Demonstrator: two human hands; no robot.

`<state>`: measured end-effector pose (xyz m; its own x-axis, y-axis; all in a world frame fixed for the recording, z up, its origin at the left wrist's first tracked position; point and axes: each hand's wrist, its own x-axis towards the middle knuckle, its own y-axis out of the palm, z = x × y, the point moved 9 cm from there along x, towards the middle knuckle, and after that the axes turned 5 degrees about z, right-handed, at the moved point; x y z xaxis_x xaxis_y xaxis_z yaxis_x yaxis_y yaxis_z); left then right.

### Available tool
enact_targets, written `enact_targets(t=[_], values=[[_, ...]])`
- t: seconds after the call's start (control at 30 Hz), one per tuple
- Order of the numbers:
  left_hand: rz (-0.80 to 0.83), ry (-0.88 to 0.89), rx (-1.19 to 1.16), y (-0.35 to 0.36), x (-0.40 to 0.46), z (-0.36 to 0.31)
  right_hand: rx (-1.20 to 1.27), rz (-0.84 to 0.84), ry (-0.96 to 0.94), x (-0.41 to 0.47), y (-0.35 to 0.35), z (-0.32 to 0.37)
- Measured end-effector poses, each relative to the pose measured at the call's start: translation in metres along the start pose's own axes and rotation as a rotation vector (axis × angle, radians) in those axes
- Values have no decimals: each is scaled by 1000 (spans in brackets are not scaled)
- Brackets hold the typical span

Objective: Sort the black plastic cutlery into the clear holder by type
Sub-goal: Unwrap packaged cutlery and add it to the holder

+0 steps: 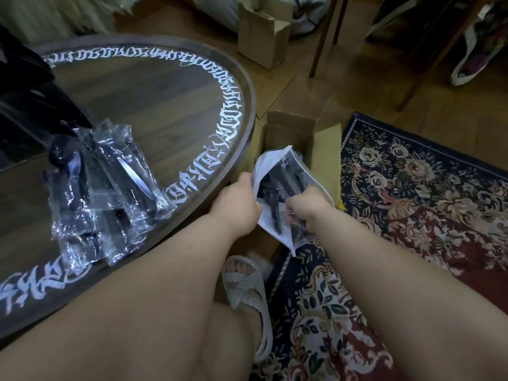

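A clear plastic bag (pixel 277 185) with black cutlery inside hangs above an open cardboard box (pixel 324 149) on the floor. My left hand (pixel 237 202) grips the bag's left edge, and my right hand (pixel 308 210) grips its right side, both with curled fingers. On the round table (pixel 154 105), at the left, lie several clear packets of black cutlery (pixel 110 182). Black cutlery standing in a holder (pixel 33 105) shows at the table's far left edge, partly cut off by the frame.
A patterned rug (pixel 412 204) covers the floor at the right. A second cardboard box (pixel 264 31) stands at the back, beside chair legs (pixel 324 42). My foot in a white sandal (pixel 247 287) rests below the bag.
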<state>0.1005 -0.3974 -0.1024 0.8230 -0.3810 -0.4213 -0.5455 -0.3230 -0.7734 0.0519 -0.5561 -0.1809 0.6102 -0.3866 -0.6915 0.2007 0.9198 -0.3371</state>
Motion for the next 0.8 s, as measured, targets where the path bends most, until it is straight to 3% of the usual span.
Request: enact_targets(t=[0.13, 0.23, 0.33, 0.57, 0.67, 0.8], values=[[0, 14, -9, 0, -1, 1, 114, -2, 11, 8, 3, -12], [6, 29, -9, 2, -2, 0, -178, -87, 0, 13, 6, -7], [11, 33, 5, 2, -2, 2, -469, -28, 46, 11, 31, -5], [47, 46, 25, 7, 3, 8, -660, -43, 105, 15, 43, -11], [43, 54, 33, 7, 5, 7, -539, -39, 69, 16, 30, -8], [32, 51, 49, 7, 5, 7, -59, 56, 18, 2, 17, -11]])
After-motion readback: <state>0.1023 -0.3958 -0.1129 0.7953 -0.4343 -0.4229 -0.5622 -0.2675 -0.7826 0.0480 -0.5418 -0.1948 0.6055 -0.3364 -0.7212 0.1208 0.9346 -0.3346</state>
